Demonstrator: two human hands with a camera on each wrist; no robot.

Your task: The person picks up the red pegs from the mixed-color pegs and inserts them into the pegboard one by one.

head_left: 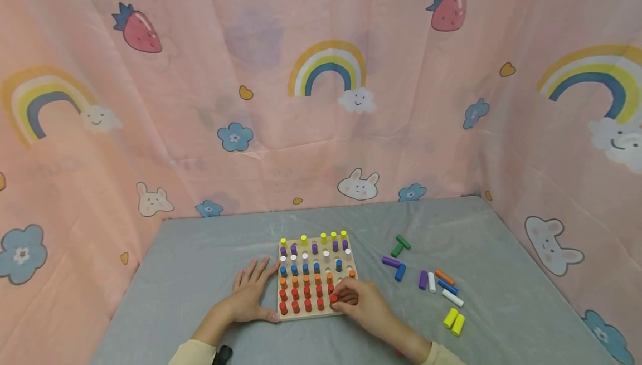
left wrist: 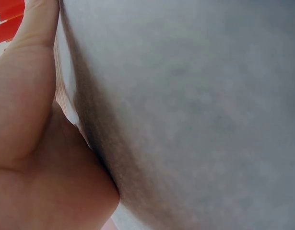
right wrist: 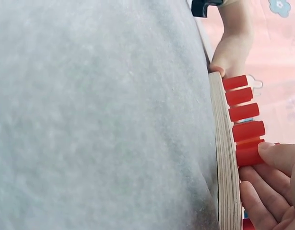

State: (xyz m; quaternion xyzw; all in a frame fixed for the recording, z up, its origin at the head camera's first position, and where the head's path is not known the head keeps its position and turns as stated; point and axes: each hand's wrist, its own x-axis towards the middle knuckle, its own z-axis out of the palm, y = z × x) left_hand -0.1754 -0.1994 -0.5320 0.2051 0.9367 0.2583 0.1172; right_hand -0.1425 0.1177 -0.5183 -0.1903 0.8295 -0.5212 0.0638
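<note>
A wooden pegboard (head_left: pixel 307 316) stands on the grey-covered table, with rows of red, orange, blue, white, purple and yellow pegs upright in it. My right hand (head_left: pixel 370 308) pinches a red peg (head_left: pixel 334 298) between thumb and fingers at the board's nearest row. In the right wrist view, this red peg (right wrist: pixel 248 154) is in line with the other red pegs, its lower end at the board; whether it is fully seated cannot be seen. My left hand (head_left: pixel 247 296) lies spread at the board's left side, its thumb touching the near left corner.
To the right of the board lie loose pegs: green (head_left: pixel 397 249), purple (head_left: pixel 391 261), blue (head_left: pixel 399 272), white (head_left: pixel 453 297), orange (head_left: pixel 444 277) and yellow (head_left: pixel 450 317). Some board holes are bare. A pink patterned curtain (head_left: pixel 281 170) hangs behind the table.
</note>
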